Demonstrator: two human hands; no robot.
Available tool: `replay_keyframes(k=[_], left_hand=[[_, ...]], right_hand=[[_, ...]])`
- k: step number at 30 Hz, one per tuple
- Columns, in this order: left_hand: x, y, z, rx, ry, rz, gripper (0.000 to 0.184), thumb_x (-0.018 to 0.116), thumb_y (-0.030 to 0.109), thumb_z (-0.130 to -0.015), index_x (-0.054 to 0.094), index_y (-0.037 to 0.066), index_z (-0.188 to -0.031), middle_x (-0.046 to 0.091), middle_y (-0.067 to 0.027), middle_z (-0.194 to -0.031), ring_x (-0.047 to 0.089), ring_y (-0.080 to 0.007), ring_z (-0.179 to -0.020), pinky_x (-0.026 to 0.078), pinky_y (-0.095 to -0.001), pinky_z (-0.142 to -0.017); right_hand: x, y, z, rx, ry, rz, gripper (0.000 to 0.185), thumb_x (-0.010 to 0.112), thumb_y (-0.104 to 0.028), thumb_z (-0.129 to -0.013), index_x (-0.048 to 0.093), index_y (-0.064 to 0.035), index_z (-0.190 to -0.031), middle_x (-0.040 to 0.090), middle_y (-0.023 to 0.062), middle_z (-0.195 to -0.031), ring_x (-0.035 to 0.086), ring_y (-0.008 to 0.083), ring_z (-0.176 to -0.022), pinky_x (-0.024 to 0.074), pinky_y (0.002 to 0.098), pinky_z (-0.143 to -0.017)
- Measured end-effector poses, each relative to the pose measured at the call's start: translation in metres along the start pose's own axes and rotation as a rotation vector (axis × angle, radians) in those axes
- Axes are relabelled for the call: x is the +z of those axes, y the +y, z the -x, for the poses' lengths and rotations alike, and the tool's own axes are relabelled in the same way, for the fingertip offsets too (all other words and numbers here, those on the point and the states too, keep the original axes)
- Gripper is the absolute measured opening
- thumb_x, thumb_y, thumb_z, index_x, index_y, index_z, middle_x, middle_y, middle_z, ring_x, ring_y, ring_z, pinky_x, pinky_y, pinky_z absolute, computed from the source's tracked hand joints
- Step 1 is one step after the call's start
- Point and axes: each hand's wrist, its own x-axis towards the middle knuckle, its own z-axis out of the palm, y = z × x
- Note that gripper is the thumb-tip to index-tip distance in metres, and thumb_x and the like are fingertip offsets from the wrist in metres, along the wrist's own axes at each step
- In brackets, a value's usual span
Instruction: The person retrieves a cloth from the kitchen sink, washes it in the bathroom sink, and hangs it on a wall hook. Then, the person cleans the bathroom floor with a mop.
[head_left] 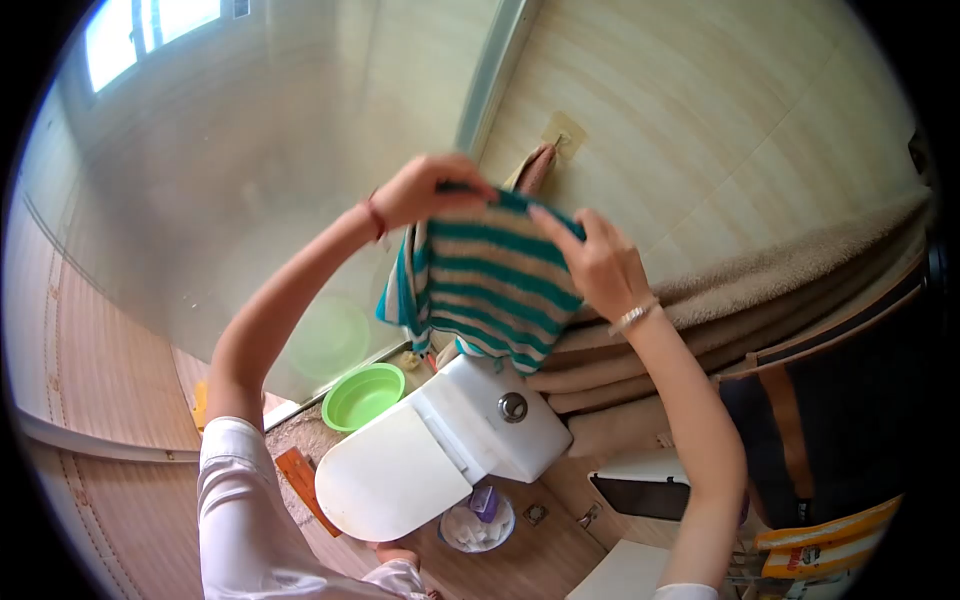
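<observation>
Taking the middle of the view as the hub of the clock, the striped cloth (500, 285) hangs right there, a touch towards twelve, held up in the air. The step in hand looks like spreading it out by its upper edge. The left hand (432, 190), at eleven o'clock, has its fingers closed over one end of that edge (blurred a little, so the exact grip is hard to read); the right hand (605, 262), between two and three, pinches the other end. The two hands are apart, with the edge stretched between them. My judgement is that the next move calls for both grips to hold evenly, so that the edge does not sag or slip.

Below, towards half past five, is the white toilet tank (480, 400) with its flush button (512, 407); whether the cloth's hem touches it, I cannot tell. The toilet lid (395, 475), at seven, is down. A green basin (363, 397) sits near eight, and a bin (478, 525) with crumpled white stuff inside stands at six on the brown floor (565, 535). Brown towels (760, 280) hang at three, a wall hook (563, 138) is at one, and a bright window (150, 40) shows at ten, beyond a hazy glass screen (300, 150).
</observation>
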Motion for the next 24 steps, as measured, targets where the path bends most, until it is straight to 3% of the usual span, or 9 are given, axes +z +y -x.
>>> replay_keyframes(k=[3,5,8,10,13,17,19,21,24], left_hand=[[0.006,-0.044,-0.083,0.117,0.259,-0.098,0.012,0.056,0.010,-0.077,0.065,0.006,-0.083,0.056,-0.0101,-0.081,0.054,-0.0243,-0.078,0.044,-0.0306,-0.073],[0.033,-0.076,-0.123,0.058,0.432,-0.235,0.012,0.054,0.009,-0.076,0.064,0.006,-0.082,0.056,-0.0123,-0.082,0.054,-0.0281,-0.081,0.044,-0.0332,-0.073],[0.090,-0.133,-0.124,-0.190,0.741,-0.109,0.013,0.053,0.006,-0.075,0.063,0.007,-0.082,0.056,-0.0136,-0.082,0.054,-0.0308,-0.081,0.044,-0.0345,-0.072],[0.116,-0.151,-0.098,-0.234,0.691,0.062,0.016,0.052,0.005,-0.076,0.063,0.007,-0.087,0.060,-0.0118,-0.084,0.057,-0.0255,-0.082,0.044,-0.0312,-0.073],[0.116,-0.161,-0.088,-0.318,0.543,0.218,0.019,0.050,0.006,-0.077,0.063,0.007,-0.091,0.063,-0.0110,-0.085,0.059,-0.0206,-0.082,0.044,-0.0298,-0.073],[0.094,-0.131,-0.094,-0.430,0.383,-0.494,0.021,0.050,0.010,-0.074,0.063,0.009,-0.091,0.054,-0.0125,-0.098,0.054,-0.0264,-0.090,0.042,-0.0326,-0.078],[0.089,-0.122,-0.101,-0.354,0.418,-0.347,0.021,0.049,0.016,-0.075,0.061,0.012,-0.092,0.049,-0.0135,-0.102,0.051,-0.0283,-0.092,0.042,-0.0331,-0.080],[0.093,-0.092,-0.104,-0.182,0.551,-0.099,0.021,0.049,0.019,-0.076,0.060,0.014,-0.093,0.051,-0.0131,-0.100,0.052,-0.0278,-0.091,0.042,-0.0324,-0.079],[0.100,-0.082,-0.105,-0.216,0.426,-0.214,0.022,0.048,0.021,-0.077,0.058,0.015,-0.096,0.056,-0.0099,-0.097,0.054,-0.0280,-0.088,0.043,-0.0336,-0.076]], right_hand=[[0.042,0.039,-0.029,0.278,0.012,0.000,0.051,0.042,-0.001,-0.077,0.042,-0.0198,-0.124,0.046,0.0120,-0.078,0.054,0.0267,-0.076,0.0485,0.0340,-0.063],[0.063,0.058,-0.045,0.512,-0.118,-0.147,0.046,0.040,-0.003,-0.080,0.042,-0.0169,-0.124,0.050,0.0174,-0.087,0.056,0.0319,-0.078,0.0483,0.0381,-0.066],[0.119,0.050,-0.059,0.655,-0.115,-0.287,0.043,0.040,-0.007,-0.081,0.041,-0.0182,-0.123,0.055,0.0216,-0.095,0.057,0.0355,-0.082,0.0469,0.0419,-0.073],[0.113,0.037,-0.060,0.835,-0.142,-0.460,0.044,0.043,-0.008,-0.080,0.042,-0.0200,-0.123,0.058,0.0212,-0.092,0.057,0.0352,-0.087,0.0454,0.0426,-0.077],[0.132,0.043,-0.049,0.779,0.063,-0.681,0.048,0.048,-0.009,-0.078,0.040,-0.0190,-0.124,0.058,0.0199,-0.093,0.056,0.0349,-0.090,0.0448,0.0422,-0.078],[0.168,0.030,-0.026,0.860,0.502,-1.030,0.039,0.059,-0.006,-0.073,0.049,-0.0090,-0.111,0.060,0.0161,-0.090,0.059,0.0244,-0.078,0.0468,0.0332,-0.071],[0.158,0.019,0.005,0.952,0.142,-0.978,0.038,0.060,-0.003,-0.071,0.048,-0.0051,-0.108,0.056,0.0128,-0.093,0.057,0.0200,-0.079,0.0461,0.0302,-0.071],[0.172,0.006,0.036,0.821,0.159,-0.854,0.040,0.055,0.001,-0.071,0.046,-0.0045,-0.109,0.055,0.0166,-0.093,0.055,0.0278,-0.089,0.0452,0.0340,-0.074],[0.121,-0.041,0.049,0.951,0.313,-0.853,0.044,0.050,0.007,-0.071,0.044,-0.0050,-0.114,0.050,0.0135,-0.102,0.051,0.0272,-0.098,0.0455,0.0317,-0.074]])
